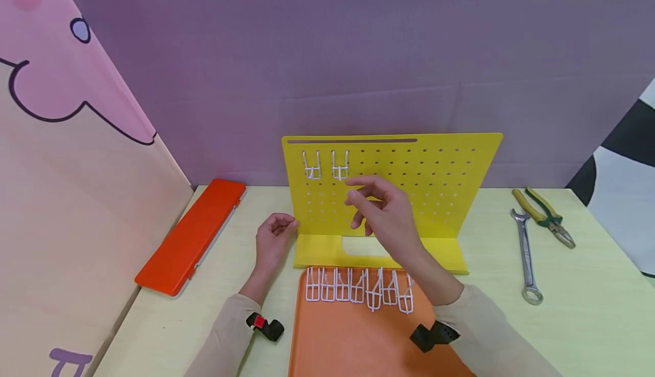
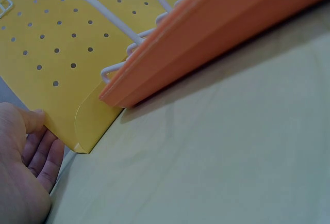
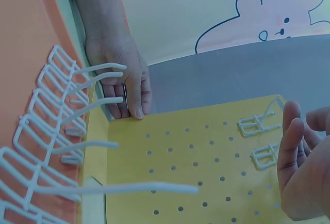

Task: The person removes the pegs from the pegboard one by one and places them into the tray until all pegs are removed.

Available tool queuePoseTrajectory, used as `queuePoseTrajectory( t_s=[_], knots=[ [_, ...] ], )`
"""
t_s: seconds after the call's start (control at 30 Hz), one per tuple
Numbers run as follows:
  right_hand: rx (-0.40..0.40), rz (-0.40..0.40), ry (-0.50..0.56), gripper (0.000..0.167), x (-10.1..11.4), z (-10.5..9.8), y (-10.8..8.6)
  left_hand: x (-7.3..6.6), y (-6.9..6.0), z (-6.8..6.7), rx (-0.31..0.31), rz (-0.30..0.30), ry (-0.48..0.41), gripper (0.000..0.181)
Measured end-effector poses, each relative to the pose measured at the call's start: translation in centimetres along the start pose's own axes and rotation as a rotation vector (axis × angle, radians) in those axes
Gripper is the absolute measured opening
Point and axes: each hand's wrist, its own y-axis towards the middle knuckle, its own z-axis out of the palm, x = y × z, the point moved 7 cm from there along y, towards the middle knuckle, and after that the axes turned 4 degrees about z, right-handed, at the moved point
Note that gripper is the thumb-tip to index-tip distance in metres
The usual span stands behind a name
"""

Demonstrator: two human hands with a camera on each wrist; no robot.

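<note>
A yellow pegboard (image 1: 389,195) stands upright on the table, with one white wire hook (image 1: 311,166) and another white hook (image 1: 340,166) hung at its upper left. My left hand (image 1: 275,239) grips the board's lower left edge; in the left wrist view the thumb lies at the front and the fingers (image 2: 44,154) go behind. Before the board hovers my right hand (image 1: 386,212), fingers loosely bent and holding nothing, just below and right of the second hook. Several more white wire hooks (image 3: 62,105) lie in a row along the far rim of an orange tray (image 1: 353,343).
A red flat case (image 1: 191,237) lies at the left. On the right are a combination wrench (image 1: 526,257) and pliers with yellow-green handles (image 1: 544,212). The orange tray sits close against the board's base. A purple cloth wall (image 1: 358,53) rises behind the table.
</note>
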Motion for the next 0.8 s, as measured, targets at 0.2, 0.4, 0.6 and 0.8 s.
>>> queuePoseTrajectory(
  t_s=[0.2,0.4,0.6,0.8],
  knots=[
    [-0.006,0.016,0.045,0.031,-0.1,0.5,0.7,0.0,0.1,0.1,0.003,0.005,0.0,0.011],
    [0.018,-0.004,0.044,0.03,-0.2,1.4,1.5,0.0,0.0,-0.1,0.002,0.003,-0.001,0.011],
    [0.02,0.015,0.061,0.031,-0.6,1.7,2.1,0.1,0.1,-0.1,0.004,0.011,-0.012,0.01],
    [0.021,0.032,0.083,0.031,-0.9,1.7,2.5,0.3,0.3,-0.1,0.006,0.006,-0.013,0.01]
  ],
)
